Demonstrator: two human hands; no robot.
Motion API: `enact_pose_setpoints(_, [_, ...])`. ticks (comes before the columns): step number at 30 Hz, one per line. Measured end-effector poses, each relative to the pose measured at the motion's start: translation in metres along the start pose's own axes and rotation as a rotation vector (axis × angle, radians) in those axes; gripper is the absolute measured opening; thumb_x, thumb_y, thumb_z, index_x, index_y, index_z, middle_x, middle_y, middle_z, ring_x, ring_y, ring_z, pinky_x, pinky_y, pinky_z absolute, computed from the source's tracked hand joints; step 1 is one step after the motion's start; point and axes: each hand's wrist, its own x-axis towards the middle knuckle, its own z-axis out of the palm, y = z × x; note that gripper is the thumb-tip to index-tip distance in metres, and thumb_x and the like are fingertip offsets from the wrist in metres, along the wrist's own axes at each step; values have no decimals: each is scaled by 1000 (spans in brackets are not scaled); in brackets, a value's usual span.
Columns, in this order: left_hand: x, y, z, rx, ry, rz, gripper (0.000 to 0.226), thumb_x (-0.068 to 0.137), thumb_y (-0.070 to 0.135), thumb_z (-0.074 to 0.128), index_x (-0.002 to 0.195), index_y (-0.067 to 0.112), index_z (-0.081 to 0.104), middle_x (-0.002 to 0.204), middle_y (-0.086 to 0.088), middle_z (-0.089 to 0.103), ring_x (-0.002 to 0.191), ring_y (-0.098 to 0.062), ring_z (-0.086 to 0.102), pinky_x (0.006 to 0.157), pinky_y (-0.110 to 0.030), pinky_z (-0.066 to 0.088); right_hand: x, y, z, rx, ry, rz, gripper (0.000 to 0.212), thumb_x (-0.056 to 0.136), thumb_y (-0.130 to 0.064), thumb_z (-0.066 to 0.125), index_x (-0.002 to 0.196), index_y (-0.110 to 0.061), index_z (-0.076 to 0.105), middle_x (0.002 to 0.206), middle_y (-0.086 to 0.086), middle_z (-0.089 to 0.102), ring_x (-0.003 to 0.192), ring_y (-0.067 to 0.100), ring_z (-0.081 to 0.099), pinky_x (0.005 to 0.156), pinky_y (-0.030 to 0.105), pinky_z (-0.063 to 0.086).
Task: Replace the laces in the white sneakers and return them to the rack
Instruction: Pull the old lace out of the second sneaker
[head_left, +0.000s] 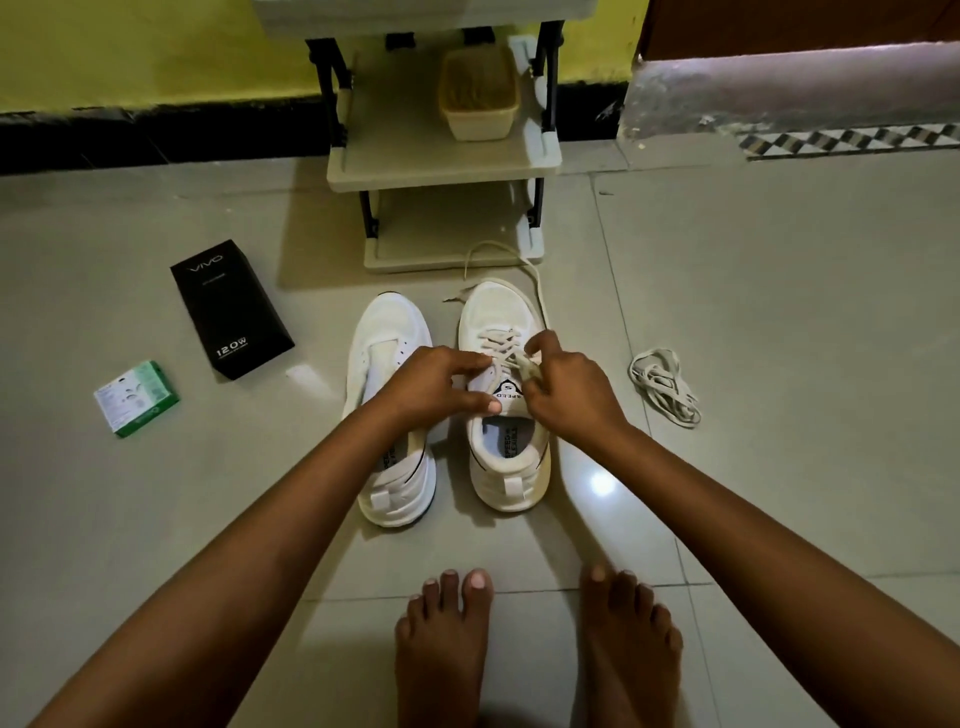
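Two white sneakers stand side by side on the tiled floor. The left sneaker (387, 332) has no lace. The right sneaker (501, 312) is partly laced with a cream lace (498, 340) whose loose ends trail past its toe. My left hand (434, 384) pinches the tongue and upper eyelet area of the right sneaker. My right hand (563, 387) pinches a strand of the lace at the shoe's right side. A loose bundled lace (665, 387) lies on the floor to the right.
A low cream shoe rack (441, 161) stands just beyond the sneakers, holding a yellow woven basket (478, 96). A black box (228, 306) and a small green box (136, 397) lie at the left. My bare feet (535, 649) are near the bottom edge.
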Motion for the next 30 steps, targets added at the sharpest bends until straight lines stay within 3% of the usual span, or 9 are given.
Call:
enact_pose_setpoints(5, [2,-1,0,95,-6,1,69,72,38,77,133,15,53,136,-5,54,127,-21,48,105,-35,39,6,-6,-4,-451,-32,-135,44,85,-29,59,125,-17,46,95,9,64,81,30,61,58,27,33])
enact_pose_setpoints(8, [1,-1,-1,93,-10,13,66,74,37,76,131,15,54,135,-5,55,127,-20,48,102,-27,37,9,-17,-3,-639,71,-246,42,53,-37,84,86,-18,69,75,9,64,66,25,62,54,25,42])
enact_pose_setpoints(11, [0,1,0,83,-6,11,64,74,36,76,131,15,55,134,-4,56,127,-20,48,99,-24,35,12,-20,4,-705,-38,-317,35,87,-39,57,111,-14,59,113,10,55,107,26,52,85,35,41])
enact_pose_setpoints(13, [-1,1,2,65,2,-2,64,74,35,77,131,16,55,134,-4,56,127,-19,48,99,-24,35,14,-21,3,-670,25,-264,35,88,-39,56,112,-14,61,117,8,54,112,25,48,89,35,38])
enact_pose_setpoints(15, [-2,2,4,66,27,-10,61,74,35,77,129,15,57,129,-6,60,122,-22,52,97,-27,39,20,-23,1,-488,-18,-113,33,85,-34,62,110,-13,64,117,9,54,114,26,46,89,35,38])
enact_pose_setpoints(19, [-5,4,10,62,73,-25,62,74,37,76,129,16,57,128,-8,60,121,-24,53,97,-30,42,29,-22,-4,639,-117,491,9,82,-6,64,90,-7,68,99,12,65,101,29,61,85,35,52])
enact_pose_setpoints(21, [-6,4,11,49,80,-29,61,75,38,76,129,17,57,127,-8,61,120,-24,54,98,-32,43,25,-20,1,843,-104,568,10,84,-4,62,92,-6,68,100,13,67,97,27,63,82,33,52])
enact_pose_setpoints(27, [-8,5,9,97,58,-27,55,78,40,72,125,14,60,122,-14,63,116,-28,55,95,-39,44,20,-14,-10,-371,-121,-80,38,87,-39,55,120,-20,61,119,6,56,108,25,53,81,32,42])
enact_pose_setpoints(30, [-8,7,8,97,46,-33,56,78,41,72,125,15,60,121,-14,63,115,-28,55,94,-37,44,17,-15,-11,-640,-39,-293,39,84,-44,59,112,-18,65,111,9,58,103,26,54,80,32,41])
